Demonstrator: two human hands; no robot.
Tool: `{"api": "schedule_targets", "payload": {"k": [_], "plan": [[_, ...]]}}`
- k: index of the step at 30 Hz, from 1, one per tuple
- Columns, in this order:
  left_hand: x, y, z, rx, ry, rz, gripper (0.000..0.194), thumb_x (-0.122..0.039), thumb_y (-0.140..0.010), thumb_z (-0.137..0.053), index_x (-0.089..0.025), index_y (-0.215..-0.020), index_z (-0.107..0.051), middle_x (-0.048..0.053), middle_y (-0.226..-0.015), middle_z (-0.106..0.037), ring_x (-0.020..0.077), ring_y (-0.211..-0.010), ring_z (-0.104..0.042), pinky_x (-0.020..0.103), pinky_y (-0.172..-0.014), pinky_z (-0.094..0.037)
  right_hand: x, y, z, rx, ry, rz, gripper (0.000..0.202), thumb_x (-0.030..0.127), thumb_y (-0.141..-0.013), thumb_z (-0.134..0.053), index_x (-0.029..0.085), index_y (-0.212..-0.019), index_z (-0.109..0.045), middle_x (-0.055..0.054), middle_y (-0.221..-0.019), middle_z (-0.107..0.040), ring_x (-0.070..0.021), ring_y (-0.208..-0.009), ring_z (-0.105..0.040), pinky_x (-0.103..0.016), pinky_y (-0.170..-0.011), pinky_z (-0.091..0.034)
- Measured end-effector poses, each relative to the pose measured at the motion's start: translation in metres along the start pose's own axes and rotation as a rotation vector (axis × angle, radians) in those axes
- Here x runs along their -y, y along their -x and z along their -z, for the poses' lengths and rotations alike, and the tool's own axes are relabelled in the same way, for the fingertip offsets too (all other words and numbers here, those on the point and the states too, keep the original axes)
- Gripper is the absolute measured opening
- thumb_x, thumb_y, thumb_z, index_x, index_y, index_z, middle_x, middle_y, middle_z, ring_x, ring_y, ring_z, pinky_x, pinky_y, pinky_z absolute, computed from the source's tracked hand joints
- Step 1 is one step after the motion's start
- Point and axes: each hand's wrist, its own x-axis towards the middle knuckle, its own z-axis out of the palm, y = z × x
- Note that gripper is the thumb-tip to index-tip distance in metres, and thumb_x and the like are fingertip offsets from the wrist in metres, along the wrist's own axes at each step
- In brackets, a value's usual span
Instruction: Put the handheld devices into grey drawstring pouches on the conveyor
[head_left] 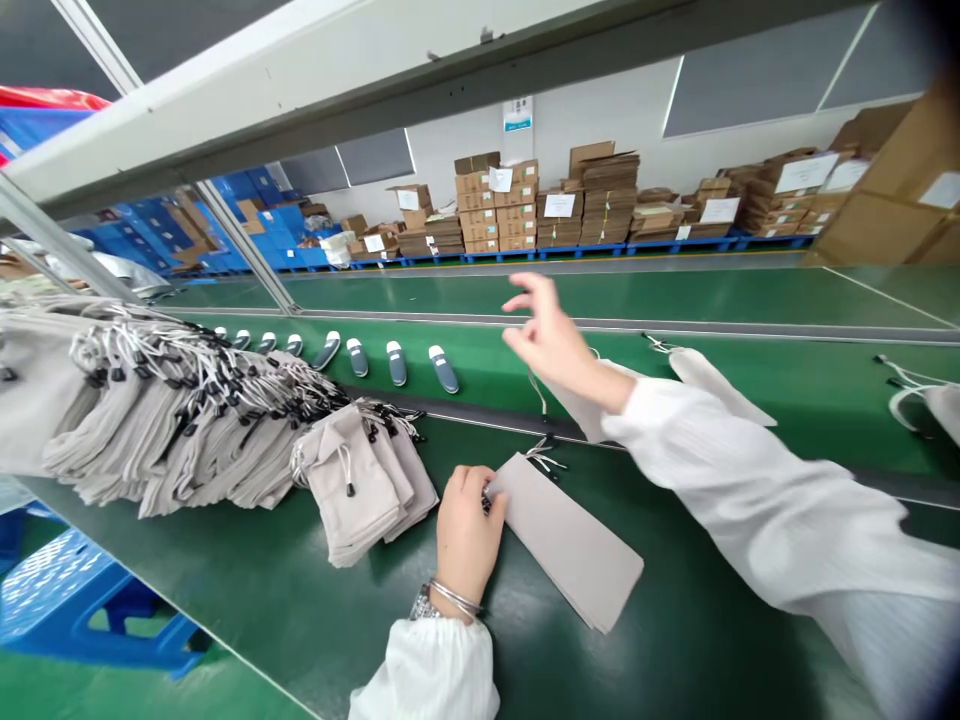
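Note:
My left hand (466,535) is closed at the upper left corner of a folded grey drawstring pouch (574,545) lying on the green worktable. A small dark bit, perhaps a cord stopper, shows between thumb and fingers. Over the green conveyor belt, my right hand (551,335) is raised with its fingers apart and holds nothing visible. Just beneath its wrist is a grey pouch (589,412), partly hidden by the arm. Left of my left hand lies a small stack of grey drawstring pouches (352,490), their cords and black stoppers at the top.
A large heap of grey pouches (187,420) covers the table's left side. Blue-grey shoes (442,370) stand in a row on the belt (480,400). Another grey pouch (720,385) lies farther right. A metal beam (337,90) crosses overhead. A blue stool (90,600) stands lower left.

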Motion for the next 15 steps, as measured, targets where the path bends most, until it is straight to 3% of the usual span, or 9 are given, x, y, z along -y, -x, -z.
{"api": "schedule_targets", "payload": {"k": [3, 5, 7, 9, 11, 15], "plan": [[0.004, 0.001, -0.001, -0.010, -0.072, -0.050, 0.015, -0.007, -0.087, -0.059, -0.021, -0.090, -0.061, 0.004, -0.094, -0.061, 0.0215, -0.090, -0.060, 0.034, -0.079, -0.048, -0.030, -0.037, -0.072, 0.319, 0.327, -0.163, 0.059, 0.034, -0.092, -0.060, 0.019, -0.144, -0.036, -0.015, -0.131, -0.061, -0.0233, -0.096, -0.066, -0.038, -0.084, -0.053], [0.003, -0.001, 0.001, -0.029, -0.152, -0.090, 0.014, -0.007, -0.089, -0.058, -0.021, -0.087, -0.062, 0.004, -0.093, -0.063, 0.0216, -0.089, -0.059, 0.034, -0.078, -0.045, -0.041, -0.049, -0.111, 0.414, 0.392, -0.267, 0.053, 0.036, -0.091, -0.062, 0.012, -0.135, -0.045, -0.021, -0.131, -0.060, -0.0320, -0.115, -0.062, -0.044, -0.095, -0.050], [0.001, -0.004, 0.004, -0.029, -0.249, -0.128, 0.015, -0.009, -0.090, -0.057, -0.021, -0.083, -0.063, 0.003, -0.089, -0.065, 0.0221, -0.086, -0.058, 0.036, -0.077, -0.042, -0.047, -0.055, -0.136, 0.433, 0.396, -0.345, 0.051, 0.035, -0.089, -0.067, 0.010, -0.129, -0.049, -0.025, -0.130, -0.061, -0.0358, -0.121, -0.060, -0.047, -0.098, -0.048], [0.000, -0.007, 0.006, -0.010, -0.322, -0.170, 0.015, -0.011, -0.091, -0.057, -0.021, -0.082, -0.063, 0.003, -0.085, -0.066, 0.0226, -0.085, -0.059, 0.037, -0.078, -0.040, -0.051, -0.056, -0.144, 0.448, 0.384, -0.418, 0.047, 0.032, -0.086, -0.070, 0.010, -0.124, -0.051, -0.024, -0.128, -0.062, -0.0347, -0.121, -0.061, -0.045, -0.097, -0.049], [0.003, -0.011, 0.008, -0.006, -0.362, -0.221, 0.014, -0.013, -0.091, -0.057, -0.021, -0.083, -0.064, 0.003, -0.087, -0.068, 0.0234, -0.088, -0.060, 0.038, -0.080, -0.039, -0.053, -0.055, -0.140, 0.461, 0.339, -0.467, 0.041, 0.034, -0.085, -0.072, 0.013, -0.115, -0.056, -0.018, -0.121, -0.066, -0.0305, -0.115, -0.065, -0.038, -0.093, -0.052], [0.015, -0.017, 0.014, -0.046, -0.360, -0.309, 0.016, -0.020, -0.092, -0.054, -0.024, -0.081, -0.065, 0.003, -0.087, -0.071, 0.0248, -0.085, -0.062, 0.039, -0.077, -0.039, -0.052, -0.037, -0.105, 0.399, 0.102, -0.485, 0.039, 0.052, -0.085, -0.071, 0.018, -0.097, -0.056, -0.003, -0.100, -0.068, -0.0163, -0.091, -0.067, -0.022, -0.071, -0.055]]}}
